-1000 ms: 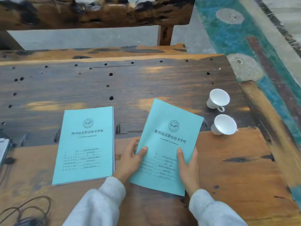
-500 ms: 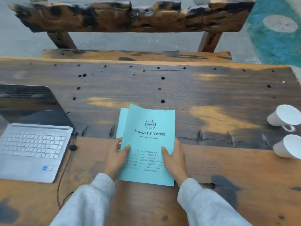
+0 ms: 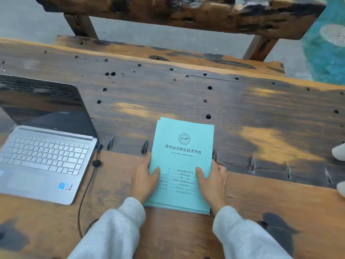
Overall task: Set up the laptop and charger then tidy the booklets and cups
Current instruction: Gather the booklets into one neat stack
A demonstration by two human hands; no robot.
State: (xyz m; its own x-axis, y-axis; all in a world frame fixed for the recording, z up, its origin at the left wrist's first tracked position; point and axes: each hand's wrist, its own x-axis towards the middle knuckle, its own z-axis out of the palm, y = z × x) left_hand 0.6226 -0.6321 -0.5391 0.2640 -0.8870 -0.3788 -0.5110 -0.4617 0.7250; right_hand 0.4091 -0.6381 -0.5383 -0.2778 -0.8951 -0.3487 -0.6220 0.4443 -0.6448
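Note:
Two light-blue booklets [image 3: 182, 146] lie stacked on the wooden table [image 3: 242, 113], the upper one almost squared over the lower. My left hand [image 3: 144, 179] grips the stack's left edge with its thumb on the cover. My right hand [image 3: 212, 181] holds the right edge the same way. An open silver laptop [image 3: 43, 154] stands at the left, with a black charger cable [image 3: 87, 187] plugged into its right side. Two white cups [image 3: 338, 156] show only as slivers at the right edge.
A rough wooden bench [image 3: 168, 14] stands beyond the table's far edge. The charger cable loops down toward the table's near edge beside my left sleeve. Teal patterned flooring [image 3: 326, 43] lies at the upper right.
The right-hand booklet was carried left and laid onto the other one; both hands have pressed the two nearly flush. The view swung left, bringing the laptop in and pushing the cups to the edge.

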